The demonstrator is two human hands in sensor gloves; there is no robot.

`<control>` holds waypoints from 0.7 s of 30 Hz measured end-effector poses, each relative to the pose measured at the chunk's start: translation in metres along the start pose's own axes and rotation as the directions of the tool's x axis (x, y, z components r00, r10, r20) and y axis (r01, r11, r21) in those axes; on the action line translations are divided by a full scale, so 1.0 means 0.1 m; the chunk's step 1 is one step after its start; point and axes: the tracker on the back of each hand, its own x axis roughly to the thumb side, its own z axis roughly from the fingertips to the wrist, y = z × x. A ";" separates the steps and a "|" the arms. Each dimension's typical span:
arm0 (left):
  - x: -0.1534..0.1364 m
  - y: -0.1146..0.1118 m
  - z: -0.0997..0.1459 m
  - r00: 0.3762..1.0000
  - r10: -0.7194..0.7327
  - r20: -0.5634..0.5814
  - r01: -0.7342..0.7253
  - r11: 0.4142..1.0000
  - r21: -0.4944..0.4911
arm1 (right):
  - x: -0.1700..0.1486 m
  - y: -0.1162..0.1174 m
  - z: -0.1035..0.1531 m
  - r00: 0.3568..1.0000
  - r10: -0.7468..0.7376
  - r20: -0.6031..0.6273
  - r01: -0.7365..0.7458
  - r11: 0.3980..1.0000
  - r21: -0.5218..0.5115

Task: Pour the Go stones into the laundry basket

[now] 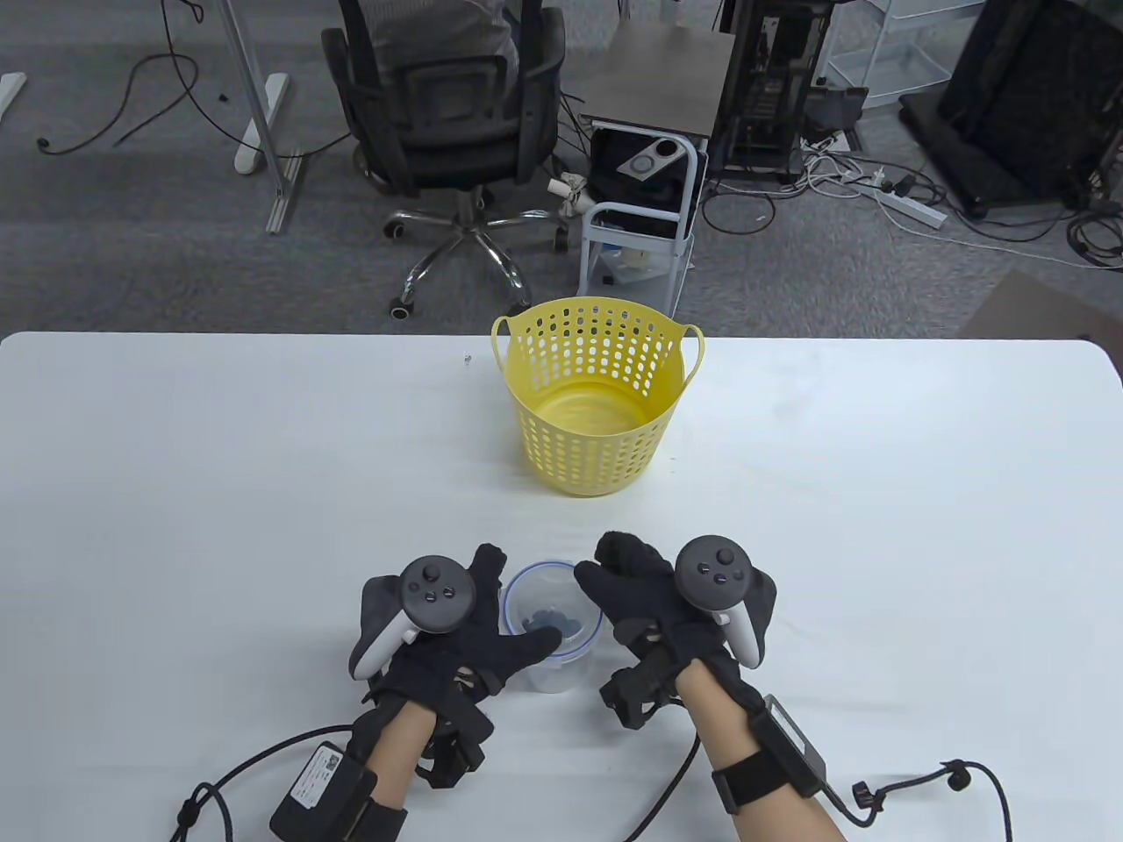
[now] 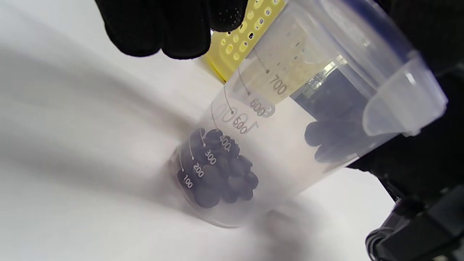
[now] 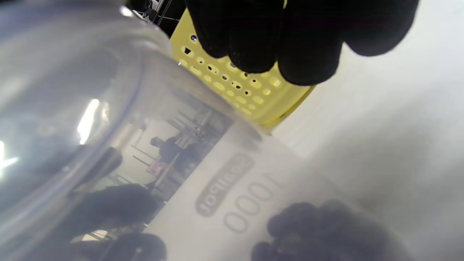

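Observation:
A clear measuring cup [image 1: 554, 675] with a blue rim stands upright on the white table [image 1: 219, 491]. It holds black Go stones [image 1: 551, 621] at its bottom. My left hand [image 1: 523, 596] curls around its left side, thumb across the front. My right hand [image 1: 601, 566] sits against its right side. The left wrist view shows the cup [image 2: 290, 108], the stones [image 2: 221, 170] and my fingers [image 2: 174, 29] apart from its wall. In the right wrist view my fingers [image 3: 297, 36] hang free beside the cup [image 3: 108, 108]. The yellow laundry basket [image 1: 588, 438] stands empty behind the cup.
A tiny object [image 1: 468, 358] lies near the table's far edge, left of the basket. Beyond that edge stand an office chair [image 1: 456, 114] and a small cart [image 1: 645, 193]. Glove cables [image 1: 237, 772] trail at the front edge.

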 end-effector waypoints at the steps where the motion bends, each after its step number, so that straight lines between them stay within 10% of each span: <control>1: 0.00 0.01 0.00 1.000 -0.004 -0.001 0.004 1.000 -0.005 | 0.00 -0.01 0.00 1.000 -0.009 0.004 0.009 1.000 0.007; 21: -0.25 0.16 -0.05 0.994 0.098 -0.055 -0.080 0.961 0.264 | 0.09 -0.02 0.25 0.992 0.005 0.126 -0.015 0.996 0.083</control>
